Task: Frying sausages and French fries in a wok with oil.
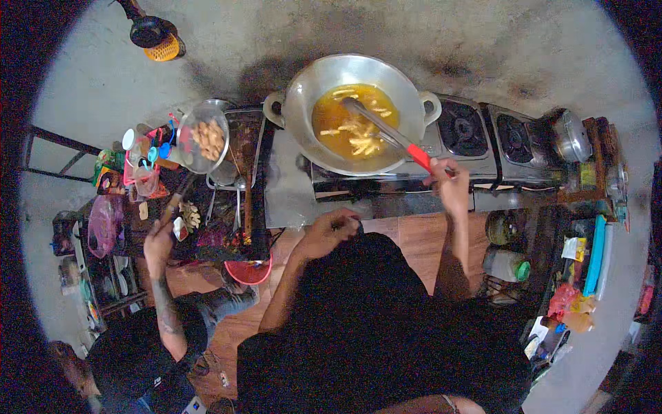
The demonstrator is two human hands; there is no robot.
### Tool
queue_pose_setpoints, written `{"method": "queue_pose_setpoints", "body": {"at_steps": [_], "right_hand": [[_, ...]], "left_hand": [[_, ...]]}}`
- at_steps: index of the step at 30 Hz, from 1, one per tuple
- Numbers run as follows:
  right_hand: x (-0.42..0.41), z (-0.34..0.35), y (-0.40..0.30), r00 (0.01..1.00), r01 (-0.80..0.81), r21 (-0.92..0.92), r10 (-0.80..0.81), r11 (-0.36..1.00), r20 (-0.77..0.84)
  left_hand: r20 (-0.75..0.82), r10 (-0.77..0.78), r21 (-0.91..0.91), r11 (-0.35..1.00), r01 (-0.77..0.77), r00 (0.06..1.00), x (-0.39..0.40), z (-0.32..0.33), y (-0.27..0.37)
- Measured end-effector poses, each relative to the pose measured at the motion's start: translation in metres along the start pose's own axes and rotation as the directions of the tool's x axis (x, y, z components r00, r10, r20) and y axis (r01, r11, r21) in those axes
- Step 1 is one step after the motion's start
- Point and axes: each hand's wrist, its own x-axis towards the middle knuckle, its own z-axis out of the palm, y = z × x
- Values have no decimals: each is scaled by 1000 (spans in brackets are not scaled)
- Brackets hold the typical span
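My right hand (449,178) grips the red handle of metal tongs (388,129). Their head reaches down into a large aluminium wok (357,70) with two loop handles. Inside the wok, pale strips of food (364,145), possibly potato fries, lie in yellow-orange oil (328,114), mostly under and around the tongs. My left hand (333,227) is held in front of my dark shirt, below the wok's near rim, with its fingers curled. Whether anything is between those fingers cannot be made out.
At left, another person's hand (159,243) holds a knife (181,191) over a cluttered table. A strainer of browned food pieces (208,139) stands behind it. Gas burners (463,127) and a lidded pot (571,135) are at right. A red basin (248,271) sits below.
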Motion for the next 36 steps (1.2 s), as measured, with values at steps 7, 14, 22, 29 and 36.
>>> {"method": "queue_pose_setpoints", "body": {"at_steps": [7, 14, 22, 29, 36], "right_hand": [[2, 6, -6, 997, -63, 220, 49, 973, 67], [-16, -14, -27, 999, 20, 194, -11, 981, -47], [-25, -5, 0, 994, 99, 108, -94, 989, -48], [-27, 39, 2, 995, 4, 205, -24, 979, 94], [-34, 48, -4, 999, -26, 394, 9, 919, 45]], "left_hand": [[237, 239, 125, 954, -273, 942, 26, 15, 26], [254, 212, -9, 976, -217, 944, 25, 21, 28], [190, 424, 44, 897, -439, 885, 31, 37, 43], [128, 420, -33, 907, -420, 898, 52, 48, 51], [80, 578, 108, 805, -584, 812, 61, 54, 64]]}}
